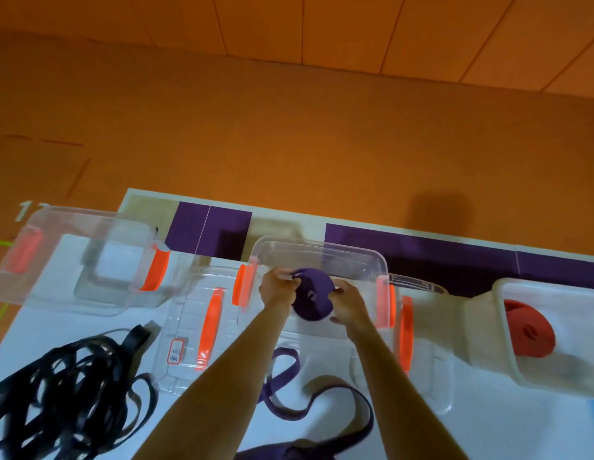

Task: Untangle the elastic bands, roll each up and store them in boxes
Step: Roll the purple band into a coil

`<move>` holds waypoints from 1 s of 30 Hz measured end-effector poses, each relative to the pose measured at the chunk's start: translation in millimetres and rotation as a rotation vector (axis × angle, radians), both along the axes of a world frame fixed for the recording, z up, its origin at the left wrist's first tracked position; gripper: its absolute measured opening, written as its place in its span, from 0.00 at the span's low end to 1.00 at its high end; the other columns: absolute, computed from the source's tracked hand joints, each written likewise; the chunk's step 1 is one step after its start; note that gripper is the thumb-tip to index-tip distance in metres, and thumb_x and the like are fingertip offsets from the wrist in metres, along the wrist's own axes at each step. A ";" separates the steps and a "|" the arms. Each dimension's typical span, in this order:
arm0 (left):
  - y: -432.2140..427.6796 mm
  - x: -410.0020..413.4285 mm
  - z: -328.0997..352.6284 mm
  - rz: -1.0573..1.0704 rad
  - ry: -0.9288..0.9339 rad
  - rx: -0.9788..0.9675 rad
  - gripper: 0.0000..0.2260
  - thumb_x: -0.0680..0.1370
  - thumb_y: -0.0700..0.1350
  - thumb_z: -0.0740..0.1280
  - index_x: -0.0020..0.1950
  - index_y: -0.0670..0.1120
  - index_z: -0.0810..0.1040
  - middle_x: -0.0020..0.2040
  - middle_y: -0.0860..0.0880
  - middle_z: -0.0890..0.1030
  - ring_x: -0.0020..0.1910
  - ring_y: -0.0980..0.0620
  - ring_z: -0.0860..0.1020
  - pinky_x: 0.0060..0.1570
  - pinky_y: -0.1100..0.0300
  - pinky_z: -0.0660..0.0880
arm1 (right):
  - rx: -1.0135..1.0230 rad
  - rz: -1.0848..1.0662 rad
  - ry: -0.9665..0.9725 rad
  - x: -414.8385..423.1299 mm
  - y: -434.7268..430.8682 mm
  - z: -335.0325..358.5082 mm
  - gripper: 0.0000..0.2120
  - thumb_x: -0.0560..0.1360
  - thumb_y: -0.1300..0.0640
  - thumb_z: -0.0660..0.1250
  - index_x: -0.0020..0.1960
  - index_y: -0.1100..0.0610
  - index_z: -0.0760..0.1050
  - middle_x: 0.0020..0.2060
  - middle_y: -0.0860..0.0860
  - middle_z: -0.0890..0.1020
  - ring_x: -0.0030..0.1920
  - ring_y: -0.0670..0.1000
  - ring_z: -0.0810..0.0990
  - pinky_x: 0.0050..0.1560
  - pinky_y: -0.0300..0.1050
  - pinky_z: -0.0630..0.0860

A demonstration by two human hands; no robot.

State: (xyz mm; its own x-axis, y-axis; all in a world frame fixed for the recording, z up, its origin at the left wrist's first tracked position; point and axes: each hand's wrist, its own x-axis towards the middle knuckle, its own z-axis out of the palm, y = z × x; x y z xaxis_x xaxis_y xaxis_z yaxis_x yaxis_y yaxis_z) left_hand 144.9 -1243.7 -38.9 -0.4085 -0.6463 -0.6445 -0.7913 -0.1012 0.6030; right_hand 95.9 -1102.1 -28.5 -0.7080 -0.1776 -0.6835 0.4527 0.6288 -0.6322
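Fingers [284,277] pinch purple roll's [313,302] edges; middle box [322,250] open beneath.

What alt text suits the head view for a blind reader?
The left hand and right hand grip a purple roll at the middle clear box, its loose tail trailing over the table. A tangled black band lies left; a red roll sits in the right box.

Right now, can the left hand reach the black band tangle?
Probably, once freed: the left hand grips the purple roll, but the black band tangle lies uncovered to its left.
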 end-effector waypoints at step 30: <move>5.9 149.5 134.9 -0.903 0.191 -0.729 0.09 0.84 0.43 0.67 0.63 0.49 0.81 0.58 0.49 0.85 0.56 0.48 0.83 0.55 0.52 0.82 | -0.040 0.309 0.748 126.8 78.3 100.8 0.10 0.83 0.61 0.64 0.59 0.53 0.82 0.55 0.46 0.84 0.54 0.47 0.80 0.56 0.43 0.77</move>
State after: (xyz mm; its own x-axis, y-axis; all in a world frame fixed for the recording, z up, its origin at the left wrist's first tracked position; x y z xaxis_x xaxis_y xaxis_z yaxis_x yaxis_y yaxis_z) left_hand 294.3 -1237.8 95.9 -0.9571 -0.2637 -0.1203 -0.2899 0.8681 0.4029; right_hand 222.8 -1023.8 72.3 -0.8903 -0.4538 -0.0378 -0.2890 0.6272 -0.7232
